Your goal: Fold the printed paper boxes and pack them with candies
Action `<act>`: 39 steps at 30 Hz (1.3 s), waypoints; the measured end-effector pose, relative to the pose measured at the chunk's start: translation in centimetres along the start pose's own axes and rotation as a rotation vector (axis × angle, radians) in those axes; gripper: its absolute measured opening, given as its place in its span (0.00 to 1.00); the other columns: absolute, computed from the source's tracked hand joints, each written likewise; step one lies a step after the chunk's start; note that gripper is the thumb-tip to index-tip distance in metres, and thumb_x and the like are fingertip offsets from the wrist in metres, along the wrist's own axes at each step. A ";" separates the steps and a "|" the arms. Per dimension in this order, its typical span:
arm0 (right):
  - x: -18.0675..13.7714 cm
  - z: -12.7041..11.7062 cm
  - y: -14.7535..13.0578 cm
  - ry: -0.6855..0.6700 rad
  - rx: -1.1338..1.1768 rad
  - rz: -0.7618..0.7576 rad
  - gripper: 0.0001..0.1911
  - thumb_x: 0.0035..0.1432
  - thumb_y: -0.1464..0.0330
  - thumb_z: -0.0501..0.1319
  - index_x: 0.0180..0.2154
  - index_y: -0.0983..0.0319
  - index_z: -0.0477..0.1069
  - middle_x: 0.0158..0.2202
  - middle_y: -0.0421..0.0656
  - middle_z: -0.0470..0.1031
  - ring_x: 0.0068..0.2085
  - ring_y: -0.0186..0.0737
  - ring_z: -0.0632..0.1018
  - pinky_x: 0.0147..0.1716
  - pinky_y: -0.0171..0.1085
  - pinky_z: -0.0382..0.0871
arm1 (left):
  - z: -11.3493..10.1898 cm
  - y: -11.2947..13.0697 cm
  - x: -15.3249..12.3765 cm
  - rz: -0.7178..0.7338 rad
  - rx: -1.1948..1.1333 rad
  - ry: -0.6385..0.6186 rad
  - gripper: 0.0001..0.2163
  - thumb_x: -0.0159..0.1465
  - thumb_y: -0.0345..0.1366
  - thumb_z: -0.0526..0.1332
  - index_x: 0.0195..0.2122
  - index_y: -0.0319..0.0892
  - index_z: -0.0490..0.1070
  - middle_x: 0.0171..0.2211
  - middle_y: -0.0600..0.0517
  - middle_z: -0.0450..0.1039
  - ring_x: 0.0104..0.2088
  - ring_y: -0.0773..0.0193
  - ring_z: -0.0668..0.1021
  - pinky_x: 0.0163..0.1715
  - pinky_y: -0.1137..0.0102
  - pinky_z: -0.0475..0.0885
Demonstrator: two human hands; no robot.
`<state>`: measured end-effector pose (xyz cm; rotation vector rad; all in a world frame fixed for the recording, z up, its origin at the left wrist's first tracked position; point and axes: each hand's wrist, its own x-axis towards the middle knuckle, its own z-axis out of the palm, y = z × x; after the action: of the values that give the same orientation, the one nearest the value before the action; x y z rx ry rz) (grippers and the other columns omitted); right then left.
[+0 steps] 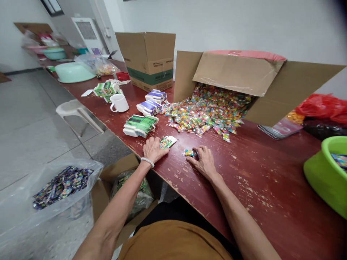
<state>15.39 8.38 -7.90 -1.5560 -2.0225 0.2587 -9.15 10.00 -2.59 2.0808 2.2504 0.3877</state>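
Note:
My left hand [154,150], with a white bead bracelet on the wrist, is closed on a small green printed carton [166,142] at the table's near edge. Its white flap sticks out to the right. To its right, my right hand [204,160] curls its fingers round small clear-wrapped candy packets [189,153], yellow and blue, resting on the red table [227,173]. How many packets it holds is hidden. Beyond the hands, a heap of candy packets [200,115] spills from a cardboard box [233,74] on its side. A row of flat green cartons [141,125] lies past my left hand.
Purple cartons [150,107] and a white mug [119,103] stand farther back, before an upright cardboard box [151,61]. A green basin [326,173] sits at right. Below the left edge are a plastic bag of dark packets [63,186] and a white stool [74,108].

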 end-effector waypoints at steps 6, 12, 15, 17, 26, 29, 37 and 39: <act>0.0 -0.6 -0.4 0.078 0.198 0.055 0.33 0.54 0.46 0.63 0.52 0.63 0.70 0.49 0.54 0.70 0.50 0.53 0.72 0.50 0.51 0.67 | -0.7 0.5 -0.6 0.004 -0.041 0.111 0.23 0.58 0.47 0.61 0.52 0.43 0.67 0.47 0.42 0.70 0.49 0.47 0.73 0.43 0.60 0.68; -0.3 -1.8 -4.0 0.147 0.567 0.293 0.32 0.53 0.48 0.62 0.52 0.63 0.70 0.48 0.53 0.72 0.45 0.48 0.75 0.43 0.46 0.71 | -2.0 2.4 -3.8 0.104 -0.094 0.225 0.22 0.56 0.42 0.63 0.51 0.42 0.67 0.48 0.42 0.71 0.50 0.46 0.72 0.46 0.58 0.67; -0.7 -2.3 -6.0 0.125 0.896 0.380 0.29 0.54 0.51 0.63 0.51 0.62 0.71 0.44 0.48 0.76 0.40 0.43 0.76 0.40 0.42 0.71 | -2.5 3.9 -6.6 0.203 -0.288 0.202 0.21 0.54 0.40 0.64 0.50 0.42 0.69 0.46 0.42 0.74 0.49 0.46 0.74 0.49 0.56 0.66; -1.1 -3.1 -6.8 0.083 1.069 0.402 0.24 0.54 0.53 0.64 0.46 0.62 0.73 0.38 0.44 0.77 0.36 0.40 0.76 0.37 0.39 0.71 | -2.6 4.5 -8.3 0.158 -0.616 -0.010 0.22 0.54 0.41 0.66 0.50 0.42 0.68 0.44 0.44 0.76 0.46 0.49 0.77 0.47 0.59 0.68; -3.6 -7.5 -9.8 -0.343 1.297 0.310 0.16 0.54 0.56 0.67 0.38 0.60 0.73 0.25 0.36 0.70 0.24 0.30 0.69 0.24 0.30 0.65 | -2.7 4.4 -11.4 0.043 -1.907 -1.271 0.25 0.48 0.49 0.72 0.41 0.35 0.75 0.34 0.42 0.80 0.32 0.52 0.83 0.35 0.62 0.77; -3.9 -7.7 -10.3 -0.318 1.364 0.295 0.17 0.55 0.55 0.66 0.41 0.59 0.72 0.27 0.36 0.71 0.24 0.30 0.70 0.24 0.30 0.66 | -2.9 4.6 -11.7 0.047 -1.902 -1.198 0.22 0.50 0.48 0.72 0.38 0.35 0.76 0.31 0.43 0.80 0.28 0.56 0.82 0.29 0.67 0.76; -5.0 -8.1 -9.9 -0.361 1.263 0.144 0.28 0.56 0.59 0.66 0.57 0.53 0.62 0.38 0.41 0.73 0.32 0.37 0.76 0.28 0.36 0.73 | -4.0 4.1 -11.1 0.208 -1.690 -1.093 0.26 0.51 0.54 0.70 0.36 0.32 0.79 0.27 0.42 0.79 0.26 0.57 0.80 0.28 0.69 0.73; -5.3 -8.4 -10.0 -0.250 1.113 0.079 0.30 0.57 0.61 0.66 0.59 0.52 0.60 0.44 0.43 0.71 0.39 0.40 0.77 0.35 0.40 0.75 | -4.4 4.4 -11.2 0.215 -1.702 -1.070 0.27 0.51 0.55 0.70 0.39 0.33 0.79 0.26 0.44 0.78 0.26 0.58 0.80 0.29 0.69 0.72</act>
<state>12.56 -1.19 2.05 -0.8796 -1.4742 1.3807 -4.76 -1.40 1.18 0.9848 0.4805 0.6125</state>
